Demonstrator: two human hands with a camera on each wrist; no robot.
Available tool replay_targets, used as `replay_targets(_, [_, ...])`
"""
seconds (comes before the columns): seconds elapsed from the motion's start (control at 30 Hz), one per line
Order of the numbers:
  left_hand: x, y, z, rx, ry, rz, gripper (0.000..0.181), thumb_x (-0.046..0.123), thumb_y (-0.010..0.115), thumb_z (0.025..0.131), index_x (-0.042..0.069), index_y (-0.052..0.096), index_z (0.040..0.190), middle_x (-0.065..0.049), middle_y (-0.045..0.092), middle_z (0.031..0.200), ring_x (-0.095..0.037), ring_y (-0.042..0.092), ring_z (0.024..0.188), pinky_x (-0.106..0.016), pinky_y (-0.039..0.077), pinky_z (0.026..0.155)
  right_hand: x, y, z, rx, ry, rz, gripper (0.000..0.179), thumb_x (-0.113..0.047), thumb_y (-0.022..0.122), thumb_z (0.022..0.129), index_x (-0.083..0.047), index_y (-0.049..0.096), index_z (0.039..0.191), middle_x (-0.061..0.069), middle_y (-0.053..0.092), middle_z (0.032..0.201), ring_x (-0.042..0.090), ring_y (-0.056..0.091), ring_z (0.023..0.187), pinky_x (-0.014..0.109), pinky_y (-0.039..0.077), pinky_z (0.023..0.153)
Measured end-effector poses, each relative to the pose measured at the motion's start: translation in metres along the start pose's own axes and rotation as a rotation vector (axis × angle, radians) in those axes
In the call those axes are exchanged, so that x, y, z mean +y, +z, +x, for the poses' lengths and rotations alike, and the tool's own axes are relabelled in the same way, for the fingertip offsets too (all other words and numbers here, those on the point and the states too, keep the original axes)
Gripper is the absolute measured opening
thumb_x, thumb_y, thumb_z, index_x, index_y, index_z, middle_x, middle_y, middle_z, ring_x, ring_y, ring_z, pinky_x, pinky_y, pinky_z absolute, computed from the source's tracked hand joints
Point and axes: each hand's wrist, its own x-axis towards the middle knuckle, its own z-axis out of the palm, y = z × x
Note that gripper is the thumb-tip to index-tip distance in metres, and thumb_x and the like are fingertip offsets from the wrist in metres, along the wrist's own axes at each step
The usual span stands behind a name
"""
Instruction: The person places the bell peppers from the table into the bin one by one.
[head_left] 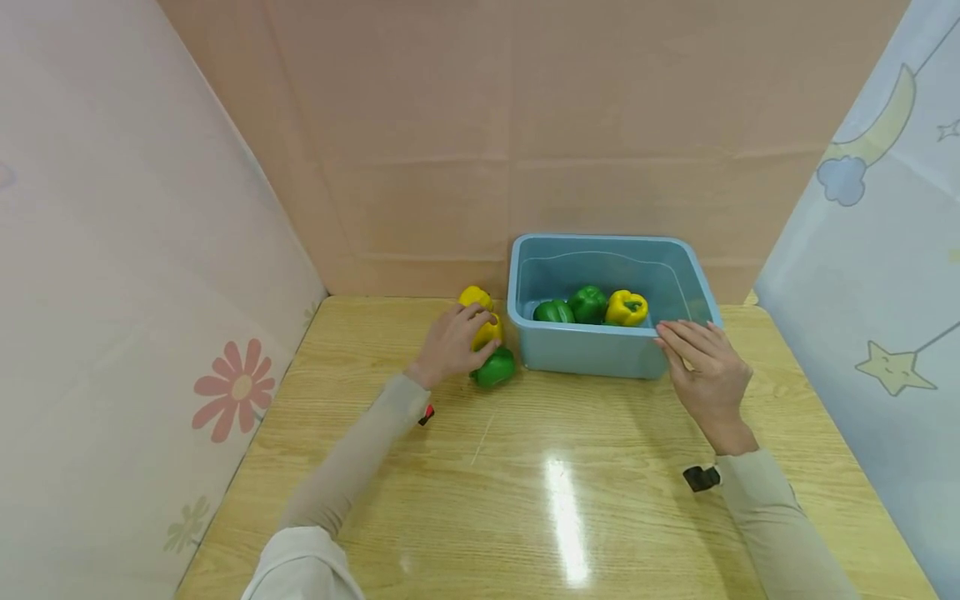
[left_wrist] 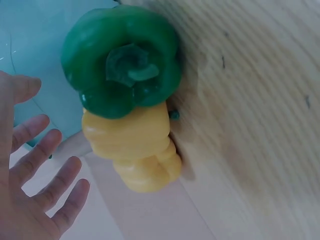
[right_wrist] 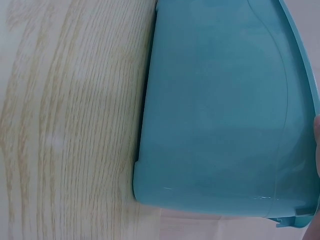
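My left hand [head_left: 452, 343] hovers with spread fingers over a short row of bell peppers left of the blue plastic bin [head_left: 592, 352]. That row has a green bell pepper [head_left: 492, 368] in front, a yellow bell pepper [head_left: 488, 332] behind it and another yellow bell pepper [head_left: 475, 296] at the back. In the left wrist view, a gap separates the fingers from the green pepper [left_wrist: 120, 62]. My right hand [head_left: 708, 371] grips the bin's rim at the front right corner. Inside the bin lie green bell peppers [head_left: 588, 303] and a yellow bell pepper [head_left: 627, 308].
The wooden table [head_left: 480, 500] meets a brown paper backdrop [head_left: 420, 167] close behind the bin. Patterned sheets hang along the left and right sides. Small black pieces [head_left: 701, 478] show beside both wrists.
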Motion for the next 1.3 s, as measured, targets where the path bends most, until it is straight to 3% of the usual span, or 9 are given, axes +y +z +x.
replay_targets(0.23, [0.004, 0.007, -0.005, -0.035, -0.03, -0.013, 0.038, 0.044, 0.068, 0.102, 0.016, 0.071, 0.127, -0.004, 0.067, 0.132, -0.03, 0.063, 0.109, -0.042, 0.059, 0.088, -0.002, 0.0, 0.001, 0.011, 0.001, 0.012, 0.042, -0.002, 0.092, 0.075, -0.011, 0.084, 0.115, 0.013, 0.082, 0.108, 0.042, 0.077, 0.095, 0.051, 0.052, 0.113])
replay_targets(0.43, [0.007, 0.011, -0.01, -0.061, -0.036, -0.028, 0.04, 0.046, 0.067, 0.103, 0.017, 0.069, 0.13, -0.005, 0.066, 0.138, -0.032, 0.061, 0.117, -0.045, 0.059, 0.093, -0.003, -0.001, 0.002, 0.011, 0.003, 0.016, 0.042, -0.002, 0.092, 0.076, -0.011, 0.084, 0.116, 0.014, 0.082, 0.108, 0.042, 0.077, 0.095, 0.051, 0.052, 0.113])
replay_targets(0.7, [0.014, 0.017, -0.012, -0.088, -0.022, 0.034, 0.051, 0.051, 0.064, 0.103, 0.013, 0.068, 0.137, -0.007, 0.066, 0.143, -0.031, 0.06, 0.123, -0.044, 0.056, 0.102, -0.002, -0.001, 0.001, 0.015, 0.002, 0.013, 0.043, -0.001, 0.093, 0.074, -0.011, 0.084, 0.115, 0.013, 0.082, 0.108, 0.041, 0.077, 0.095, 0.051, 0.052, 0.113])
replay_targets(1.03, [0.027, 0.026, -0.018, -0.138, -0.006, 0.134, 0.053, 0.057, 0.063, 0.101, 0.017, 0.069, 0.135, -0.009, 0.068, 0.135, -0.029, 0.059, 0.11, -0.039, 0.059, 0.082, -0.005, -0.002, 0.003, -0.003, 0.005, 0.014, 0.043, -0.001, 0.092, 0.075, -0.011, 0.084, 0.115, 0.012, 0.082, 0.109, 0.041, 0.077, 0.096, 0.052, 0.052, 0.113])
replay_targets(1.3, [0.03, 0.029, -0.019, -0.153, -0.011, 0.16, 0.052, 0.057, 0.064, 0.101, 0.019, 0.067, 0.137, -0.007, 0.067, 0.132, -0.028, 0.056, 0.109, -0.037, 0.058, 0.079, -0.007, -0.003, 0.003, 0.0, -0.003, 0.003, 0.042, -0.002, 0.092, 0.076, -0.011, 0.084, 0.116, 0.012, 0.082, 0.109, 0.041, 0.077, 0.096, 0.053, 0.053, 0.112])
